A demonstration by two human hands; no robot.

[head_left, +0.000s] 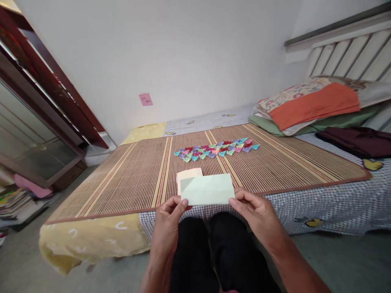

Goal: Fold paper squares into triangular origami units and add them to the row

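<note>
A pale green sheet of paper, wider than it is tall, is stretched between my two hands above my lap. My left hand pinches its lower left corner with the thumb in front. At the lower right corner my right hand grips it the same way. Behind the sheet, partly covered by it, lies cream-coloured paper on the bamboo mat. Farther back on the mat, several small folded paper pieces in many colours are laid out in rows.
Folded bedding and a dark maroon cloth are piled at the right, near a white radiator. A pink note is on the wall. Books stand low at the left. Yellow and checked sheets hang over the bed's front edge.
</note>
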